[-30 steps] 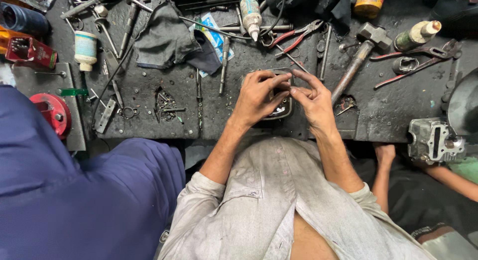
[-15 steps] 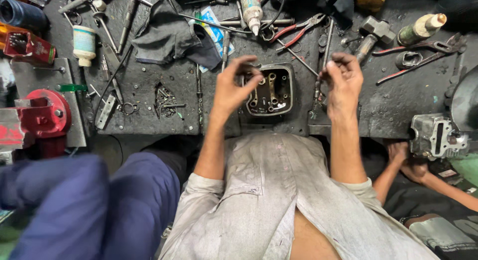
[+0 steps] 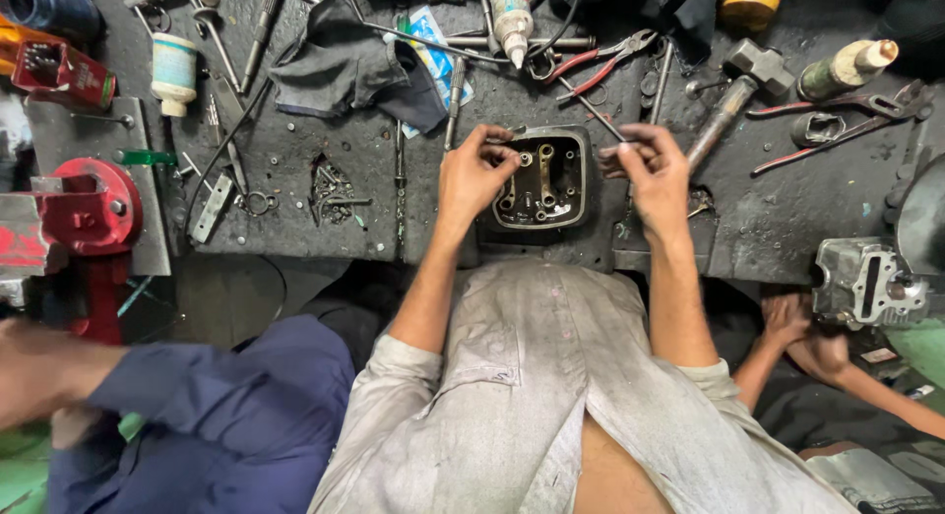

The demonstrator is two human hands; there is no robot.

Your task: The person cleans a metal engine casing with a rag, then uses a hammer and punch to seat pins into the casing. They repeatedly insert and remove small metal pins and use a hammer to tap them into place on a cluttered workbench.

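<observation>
A dark metal engine cover (image 3: 544, 179) lies open side up at the near edge of the greasy bench (image 3: 295, 228). My left hand (image 3: 472, 174) rests at its upper left corner with the fingertips pinched together on the rim. Whether they hold anything is too small to tell. My right hand (image 3: 652, 169) hovers just right of the cover, thumb and fingers closed on a small dark piece. A thin metal rod (image 3: 591, 105) lies just beyond that hand.
A hammer (image 3: 733, 96), red-handled pliers (image 3: 596, 66), a dark rag (image 3: 345, 66), tubes and loose screws (image 3: 330, 189) litter the bench. A red vise (image 3: 84, 214) stands left. A person in blue (image 3: 226, 416) is at left. Another person's hands (image 3: 807, 337) work below a grey engine part (image 3: 871, 283).
My hands came off the engine cover and moved apart, baring its inside. The left hand then dropped back to the cover's corner. The person in blue shifted left and lower.
</observation>
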